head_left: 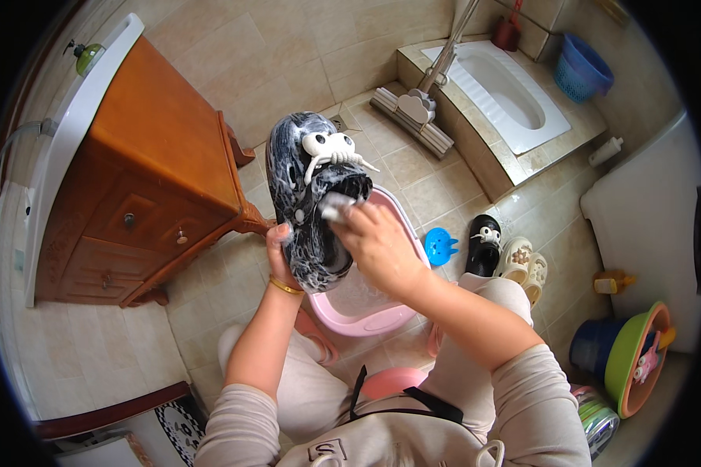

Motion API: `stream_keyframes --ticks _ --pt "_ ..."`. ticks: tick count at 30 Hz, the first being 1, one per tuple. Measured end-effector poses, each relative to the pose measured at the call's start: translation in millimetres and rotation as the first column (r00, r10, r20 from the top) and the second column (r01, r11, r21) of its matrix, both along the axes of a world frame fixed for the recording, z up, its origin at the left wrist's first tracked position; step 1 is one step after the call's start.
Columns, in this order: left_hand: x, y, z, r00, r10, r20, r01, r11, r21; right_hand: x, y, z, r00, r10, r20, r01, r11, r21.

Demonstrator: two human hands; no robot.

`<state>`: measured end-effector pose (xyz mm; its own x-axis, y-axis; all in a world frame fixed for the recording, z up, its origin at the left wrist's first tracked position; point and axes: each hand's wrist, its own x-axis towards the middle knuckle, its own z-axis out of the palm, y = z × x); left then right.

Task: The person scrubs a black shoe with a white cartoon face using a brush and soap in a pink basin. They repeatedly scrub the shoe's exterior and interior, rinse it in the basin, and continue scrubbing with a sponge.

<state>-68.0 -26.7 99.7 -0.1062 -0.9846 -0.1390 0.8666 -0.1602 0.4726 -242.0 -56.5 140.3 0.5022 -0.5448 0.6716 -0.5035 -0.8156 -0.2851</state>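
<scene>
A black clog [294, 206] streaked with white foam is held up over a pink basin [370, 323]. Two white bulging eyes and a white moustache-like piece decorate its upper. My left hand [280, 253] grips its left side, with the thumb showing and most fingers hidden behind it. My right hand [382, 249] is closed around a small whitish thing [337, 207] pressed at the clog's foot opening; its kind is hard to make out. Liquid shows in the basin below.
On the floor to the right are a matching black clog [484, 245], cream clogs [516, 261] and a blue dish [441, 247]. A wooden cabinet [156, 148] stands left. A mop [417, 117] leans by the raised squat toilet [475, 66]. Stacked basins [627, 358] stand right.
</scene>
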Motion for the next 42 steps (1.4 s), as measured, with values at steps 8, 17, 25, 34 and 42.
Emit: stream_keyframes --ticks 8,17,25,34,42 --pt "-1.7 -5.1 -1.7 0.996 -0.033 -0.088 0.029 0.998 -0.052 -11.7 1.6 19.6 0.843 -0.191 0.502 -0.402 0.398 0.825" --pt "7.0 -0.3 0.1 1.0 0.001 -0.019 -0.003 0.995 -0.097 -8.0 -14.5 18.5 0.936 -0.185 0.3 -0.248 0.261 0.933" --pt "10.8 -1.0 -1.4 0.982 -0.102 0.159 0.121 0.986 -0.112 -10.4 -14.6 18.8 0.802 -0.28 0.527 -0.555 -0.024 0.832" --pt "-11.6 -9.3 6.6 0.722 0.167 0.672 -0.069 0.983 -0.17 -5.4 -15.9 -8.4 0.966 -0.24 0.093 0.021 0.436 0.9" --pt "19.5 -26.8 -50.0 0.996 0.008 0.091 -0.009 1.0 0.006 12.2 2.0 8.0 0.914 -0.068 0.4 -0.175 0.823 0.54"
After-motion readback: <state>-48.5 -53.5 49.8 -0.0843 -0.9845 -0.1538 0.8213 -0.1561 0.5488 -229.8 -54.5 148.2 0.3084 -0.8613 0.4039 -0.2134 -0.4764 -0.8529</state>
